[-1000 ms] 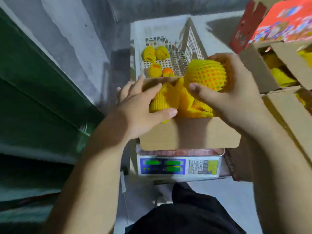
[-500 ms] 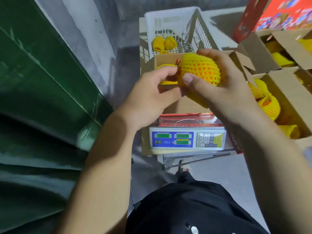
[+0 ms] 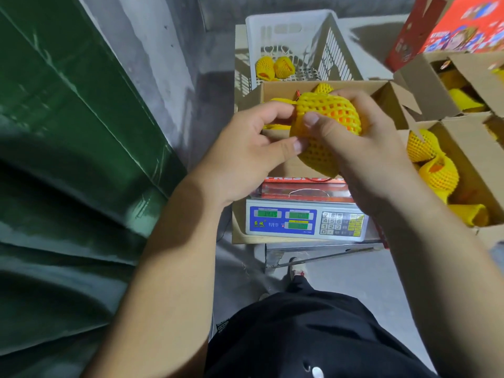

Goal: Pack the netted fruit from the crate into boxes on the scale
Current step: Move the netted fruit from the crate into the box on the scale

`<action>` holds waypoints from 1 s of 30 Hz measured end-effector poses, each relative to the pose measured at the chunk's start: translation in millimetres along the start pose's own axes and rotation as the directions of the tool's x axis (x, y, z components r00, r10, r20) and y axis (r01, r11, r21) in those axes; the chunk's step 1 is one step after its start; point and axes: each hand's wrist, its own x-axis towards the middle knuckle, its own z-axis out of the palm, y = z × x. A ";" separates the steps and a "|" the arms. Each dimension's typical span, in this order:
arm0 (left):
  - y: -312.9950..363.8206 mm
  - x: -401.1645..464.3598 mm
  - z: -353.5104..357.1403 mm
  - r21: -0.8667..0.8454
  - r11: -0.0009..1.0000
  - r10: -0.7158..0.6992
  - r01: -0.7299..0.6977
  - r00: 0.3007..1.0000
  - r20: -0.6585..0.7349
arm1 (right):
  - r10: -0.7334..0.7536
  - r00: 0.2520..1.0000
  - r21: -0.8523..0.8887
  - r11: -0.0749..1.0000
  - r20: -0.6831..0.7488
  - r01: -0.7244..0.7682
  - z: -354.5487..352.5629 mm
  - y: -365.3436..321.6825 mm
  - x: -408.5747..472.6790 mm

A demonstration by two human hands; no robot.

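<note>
An orange fruit in yellow foam netting (image 3: pixel 327 124) is held above the near edge of an open cardboard box (image 3: pixel 278 90) that stands on the electronic scale (image 3: pixel 305 221). My right hand (image 3: pixel 362 143) grips the fruit from the right, thumb across its front. My left hand (image 3: pixel 253 148) pinches the loose net at the fruit's left side. More netted fruit lies inside the box, mostly hidden by my hands. Behind the box stands a white plastic crate (image 3: pixel 289 31) with two netted fruits (image 3: pixel 274 67) on its floor.
Open cardboard boxes (image 3: pixel 474 148) holding netted fruit stand to the right, with a red printed carton (image 3: pixel 461 25) behind them. A green sheet (image 3: pixel 68 137) fills the left side. A grey wall (image 3: pixel 152 50) rises behind; my dark-clothed body (image 3: pixel 313 336) is at the bottom.
The view has shifted back from the box. My left hand left the fruit in the box and now pinches the net of the fruit my right hand holds, which sits lower and nearer.
</note>
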 end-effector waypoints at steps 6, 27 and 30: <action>-10.1 9.2 0.9 0.058 0.998 -0.018 0.025 0.993 -0.118 | 0.064 0.997 0.094 0.994 -0.052 -0.059 -2.6 4.9 6.4; -19.5 37.4 -10.1 0.131 0.966 -0.180 0.224 0.942 -0.282 | -0.048 0.989 -0.814 0.564 0.140 0.143 -61.2 13.6 89.8; -13.3 39.3 -8.2 0.120 0.973 -0.163 0.199 0.953 -0.254 | -0.013 0.968 -0.777 0.594 0.252 0.211 -45.8 6.7 79.0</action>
